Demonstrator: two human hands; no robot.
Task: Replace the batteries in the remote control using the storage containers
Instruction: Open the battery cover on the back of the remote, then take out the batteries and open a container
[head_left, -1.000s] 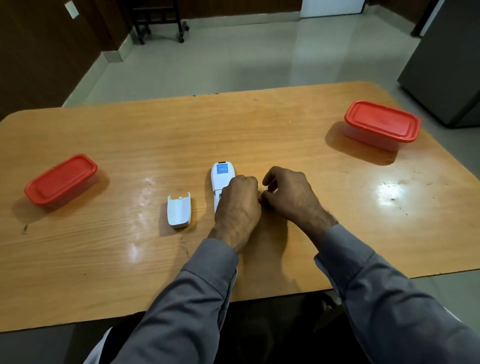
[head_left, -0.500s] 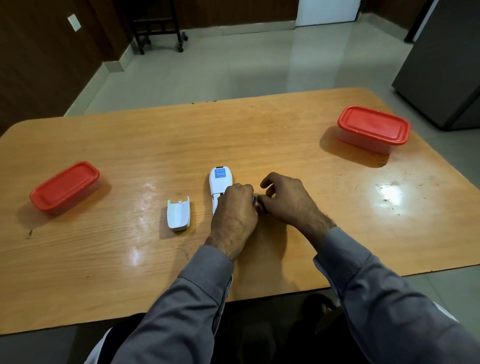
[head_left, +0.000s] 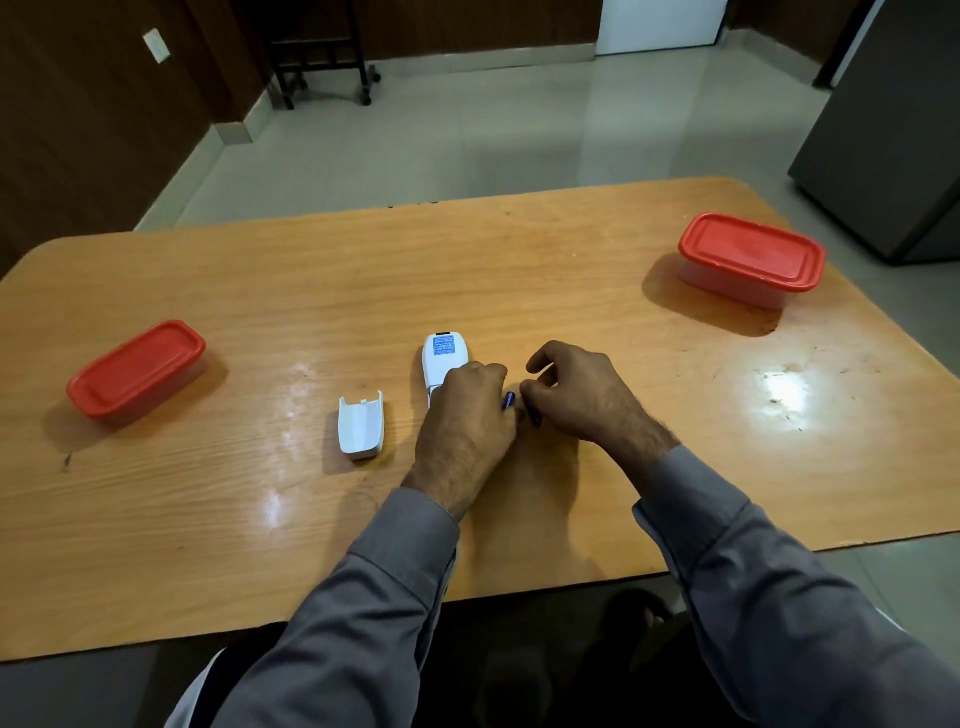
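Lying face-down mid-table for access to its bay, white plastic remote control (head_left: 443, 361) is gripped and steadied by left hand (head_left: 467, 415), while right hand (head_left: 576, 395) pinches a small blue cylindrical battery (head_left: 534, 417); white detached battery cover (head_left: 361, 426) sits just left, both red-lidded containers (head_left: 136, 370) (head_left: 750, 258) closed, well apart.

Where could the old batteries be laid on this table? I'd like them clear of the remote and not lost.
Bare wood lies between the right hand and the right container, and between the battery cover and the left container. The far table strip is free too. It's crowded around the remote, under the left hand.
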